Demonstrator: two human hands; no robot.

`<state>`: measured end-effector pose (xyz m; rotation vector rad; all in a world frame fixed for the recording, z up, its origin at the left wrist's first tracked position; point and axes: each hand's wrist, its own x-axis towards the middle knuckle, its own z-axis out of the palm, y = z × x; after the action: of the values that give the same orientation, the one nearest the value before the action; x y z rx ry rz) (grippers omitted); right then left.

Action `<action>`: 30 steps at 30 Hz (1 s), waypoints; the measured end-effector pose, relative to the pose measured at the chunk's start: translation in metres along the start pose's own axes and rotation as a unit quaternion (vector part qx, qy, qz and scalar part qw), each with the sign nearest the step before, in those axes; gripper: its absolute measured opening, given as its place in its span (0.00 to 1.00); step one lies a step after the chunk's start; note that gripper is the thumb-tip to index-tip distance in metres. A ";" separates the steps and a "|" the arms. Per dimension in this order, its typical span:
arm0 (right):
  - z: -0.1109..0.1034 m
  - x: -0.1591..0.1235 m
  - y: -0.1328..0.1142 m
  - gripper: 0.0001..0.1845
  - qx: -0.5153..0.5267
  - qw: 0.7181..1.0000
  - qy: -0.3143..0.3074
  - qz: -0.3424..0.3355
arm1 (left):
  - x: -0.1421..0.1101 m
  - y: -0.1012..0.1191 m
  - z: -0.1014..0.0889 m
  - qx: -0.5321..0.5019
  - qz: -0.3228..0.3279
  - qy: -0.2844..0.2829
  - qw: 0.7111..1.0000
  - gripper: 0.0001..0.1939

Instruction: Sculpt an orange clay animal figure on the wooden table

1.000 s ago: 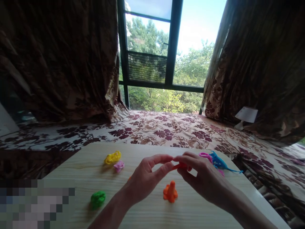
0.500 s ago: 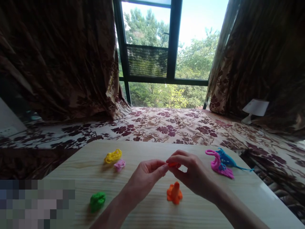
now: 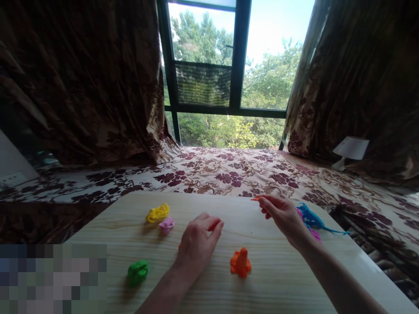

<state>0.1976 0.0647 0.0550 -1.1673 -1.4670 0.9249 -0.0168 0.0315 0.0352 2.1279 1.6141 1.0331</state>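
Hands now parting: R hand (image 3: pixel 282 214) alone pinching sm. pointed orange clay-like sliver (image 3: pixel 255 199) beyond orange petal-based clay-like cone (image 3: pixel 241 262); L hand (image 3: pixel 199 240) curling, can't tell grip.

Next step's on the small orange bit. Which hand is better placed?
Right, I'd say. The right hand already pinches the small orange bit at its fingertips. The left hand is well apart from it, nearer the pink lump.
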 end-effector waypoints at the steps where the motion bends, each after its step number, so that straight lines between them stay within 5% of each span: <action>1: -0.002 -0.003 0.003 0.19 -0.004 1.000 -0.011 0.005 | 0.000 -0.003 0.002 0.047 0.022 0.005 0.999 0.13; 4: -0.003 -0.020 0.010 0.19 -0.010 0.999 -0.049 0.017 | -0.001 -0.010 0.008 0.152 0.070 0.007 0.986 0.11; 12: -0.016 -0.052 0.035 0.09 -0.117 0.992 -0.032 -0.032 | -0.003 -0.015 0.009 0.177 0.094 0.015 0.980 0.12; 18: -0.037 -0.083 0.037 0.08 -0.301 0.949 -0.080 -0.049 | -0.005 -0.009 0.021 0.101 0.164 0.055 0.980 0.12; 24: -0.043 -0.096 0.022 0.09 -0.383 0.913 -0.113 -0.084 | -0.016 -0.004 0.038 0.031 0.164 -0.033 0.985 0.12; 30: -0.041 -0.099 0.018 0.08 -0.350 0.926 -0.124 -0.064 | -0.014 -0.006 0.039 0.017 0.160 -0.020 0.987 0.11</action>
<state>0.2444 -0.0282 0.0226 -1.4644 -2.1559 0.4629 0.0034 0.0285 -0.0014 2.4706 1.3070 1.0500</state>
